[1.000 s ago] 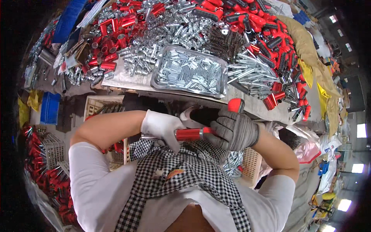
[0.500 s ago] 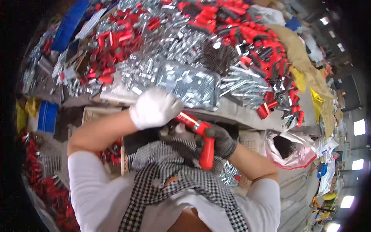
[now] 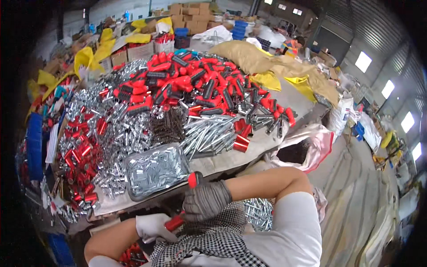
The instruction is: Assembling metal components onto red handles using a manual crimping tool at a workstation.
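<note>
My right hand (image 3: 207, 202), in a grey glove, is closed around a tool with a red-and-black handle (image 3: 194, 179). The handle's rounded end sticks out above the fist. Below the fist, a shiny red metal tube (image 3: 174, 222) points down toward my left hand (image 3: 155, 226). That hand wears a white glove and curls at the tube's lower end; its fingers are partly hidden. Whatever joins handle and tube is covered by the right glove. A clear plastic tray (image 3: 129, 178) of small metal pins stands at the bench's front edge, just beyond both hands.
On the bench lie piles of red-and-black handles (image 3: 178, 82), metal rods (image 3: 207, 135), dark springs (image 3: 167, 127) and red tubes (image 3: 80, 158). A white sack with pink trim (image 3: 322, 138) stands at the right edge. Boxes (image 3: 195, 18) are stacked far behind.
The view has swung up and to the right, showing more of the bench. My right hand has turned so the red handle end points upward; it pointed toward my body before.
</note>
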